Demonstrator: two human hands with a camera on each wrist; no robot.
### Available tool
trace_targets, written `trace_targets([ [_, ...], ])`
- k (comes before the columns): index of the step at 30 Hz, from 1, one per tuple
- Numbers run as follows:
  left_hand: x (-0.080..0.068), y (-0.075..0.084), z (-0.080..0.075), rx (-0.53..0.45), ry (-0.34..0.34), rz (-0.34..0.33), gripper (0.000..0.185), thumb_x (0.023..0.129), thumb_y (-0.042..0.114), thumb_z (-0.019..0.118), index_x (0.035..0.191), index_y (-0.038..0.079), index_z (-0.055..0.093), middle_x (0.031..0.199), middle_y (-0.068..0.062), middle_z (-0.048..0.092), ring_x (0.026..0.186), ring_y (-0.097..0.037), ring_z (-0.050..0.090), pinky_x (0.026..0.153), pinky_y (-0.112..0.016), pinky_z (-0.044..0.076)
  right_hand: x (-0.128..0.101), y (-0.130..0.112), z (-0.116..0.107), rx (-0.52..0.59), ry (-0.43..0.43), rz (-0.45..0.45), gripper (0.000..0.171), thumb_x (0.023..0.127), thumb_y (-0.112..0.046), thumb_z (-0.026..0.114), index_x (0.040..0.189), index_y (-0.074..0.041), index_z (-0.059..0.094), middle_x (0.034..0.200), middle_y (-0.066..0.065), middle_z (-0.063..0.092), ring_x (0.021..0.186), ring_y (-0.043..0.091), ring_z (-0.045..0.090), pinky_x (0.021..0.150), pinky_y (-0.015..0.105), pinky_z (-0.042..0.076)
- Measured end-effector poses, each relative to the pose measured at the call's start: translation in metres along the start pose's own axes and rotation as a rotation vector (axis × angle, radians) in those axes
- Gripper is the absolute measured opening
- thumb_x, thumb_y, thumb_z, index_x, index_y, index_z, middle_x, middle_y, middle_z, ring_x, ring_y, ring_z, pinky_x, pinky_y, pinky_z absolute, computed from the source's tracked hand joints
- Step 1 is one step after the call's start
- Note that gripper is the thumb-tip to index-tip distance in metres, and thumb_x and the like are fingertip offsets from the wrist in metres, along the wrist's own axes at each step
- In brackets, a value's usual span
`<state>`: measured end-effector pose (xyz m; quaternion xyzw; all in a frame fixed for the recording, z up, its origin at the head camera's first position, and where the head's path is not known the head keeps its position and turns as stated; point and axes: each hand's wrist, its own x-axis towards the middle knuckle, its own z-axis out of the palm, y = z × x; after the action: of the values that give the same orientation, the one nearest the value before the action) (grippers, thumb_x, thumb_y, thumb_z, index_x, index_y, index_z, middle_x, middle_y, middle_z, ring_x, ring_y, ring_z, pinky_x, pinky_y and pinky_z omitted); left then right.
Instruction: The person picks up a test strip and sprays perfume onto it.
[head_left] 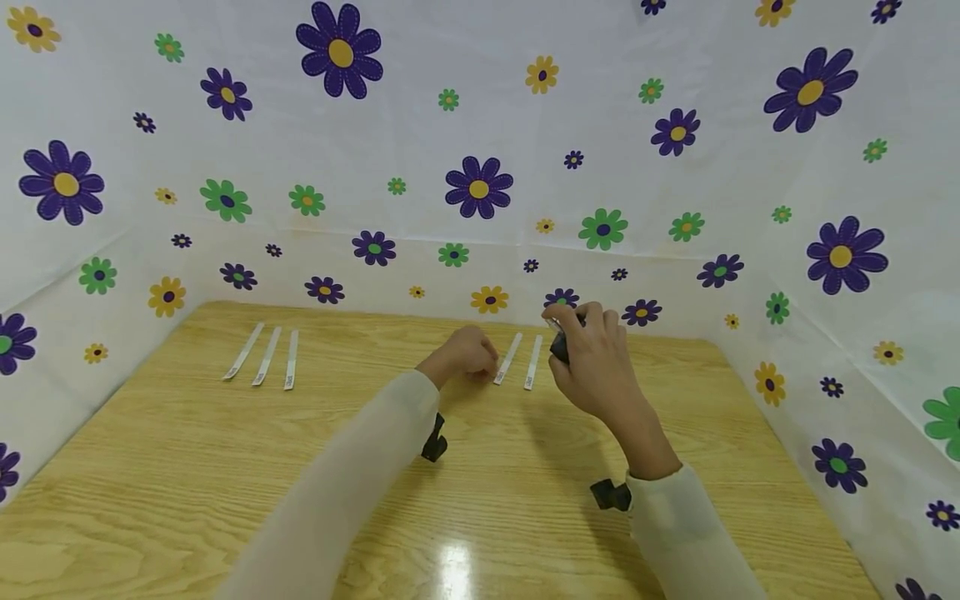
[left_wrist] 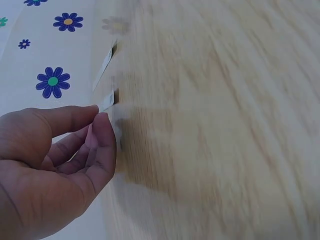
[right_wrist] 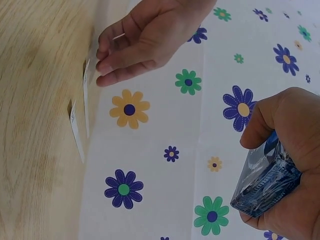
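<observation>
My left hand (head_left: 474,357) rests low on the wooden table (head_left: 225,467), thumb and forefinger pinching the near end of a white paper strip (head_left: 508,358). The left wrist view shows that strip (left_wrist: 107,102) sticking out past the pinched fingertips (left_wrist: 102,120). A second strip (head_left: 533,362) lies just to its right. My right hand (head_left: 581,333) hovers beside them and grips a small dark blue block wrapped in clear film (right_wrist: 267,182). In the right wrist view both strips (right_wrist: 77,131) lie below my left hand (right_wrist: 125,47).
Three more white strips (head_left: 267,356) lie side by side at the table's back left. White cloth printed with flowers (head_left: 480,183) walls in the table at the back and on both sides. Black camera mounts (head_left: 435,437) sit on both wrists.
</observation>
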<state>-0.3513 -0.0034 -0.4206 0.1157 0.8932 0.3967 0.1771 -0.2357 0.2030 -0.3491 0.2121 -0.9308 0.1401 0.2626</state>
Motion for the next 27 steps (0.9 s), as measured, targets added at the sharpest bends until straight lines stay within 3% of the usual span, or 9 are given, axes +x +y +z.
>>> trace_targets([
  [3,-0.005,-0.01,-0.01,-0.014,0.018,0.021,0.022,0.09,0.007,0.074,0.111,0.0,0.075,0.095,-0.008,0.073,0.074,-0.016,0.065,0.066,-0.026,0.055,0.0,0.0,0.0,-0.002,-0.002,-0.003,0.054,0.088,-0.007,0.071,0.135,-0.022,0.048,0.122,0.03,0.049,0.099,0.046,0.045,0.076,0.054,0.04],
  [10,-0.025,-0.032,-0.044,-0.141,0.054,-0.008,0.021,0.093,0.004,0.071,0.113,-0.004,0.07,0.098,-0.014,0.068,0.077,-0.021,0.066,0.073,-0.031,0.06,0.0,-0.002,-0.001,0.001,-0.012,0.004,0.055,0.087,-0.007,0.072,0.135,-0.022,0.047,0.123,0.03,0.048,0.099,0.046,0.045,0.077,0.054,0.04],
  [19,-0.057,-0.068,-0.09,-0.112,0.106,-0.009,0.03,0.094,0.005,0.069,0.121,-0.008,0.066,0.099,-0.016,0.067,0.075,-0.017,0.063,0.076,-0.031,0.061,0.0,-0.003,0.001,-0.004,-0.019,0.003,0.055,0.087,-0.006,0.071,0.135,-0.021,0.048,0.123,0.03,0.048,0.098,0.046,0.045,0.076,0.054,0.041],
  [27,-0.083,-0.104,-0.117,-0.11,0.109,-0.011,0.033,0.095,0.007,0.067,0.123,-0.011,0.062,0.098,-0.016,0.066,0.076,-0.018,0.063,0.079,-0.033,0.061,0.0,-0.003,0.002,-0.007,-0.031,0.008,0.056,0.087,-0.006,0.071,0.135,-0.021,0.048,0.125,0.031,0.048,0.1,0.046,0.045,0.077,0.055,0.042],
])
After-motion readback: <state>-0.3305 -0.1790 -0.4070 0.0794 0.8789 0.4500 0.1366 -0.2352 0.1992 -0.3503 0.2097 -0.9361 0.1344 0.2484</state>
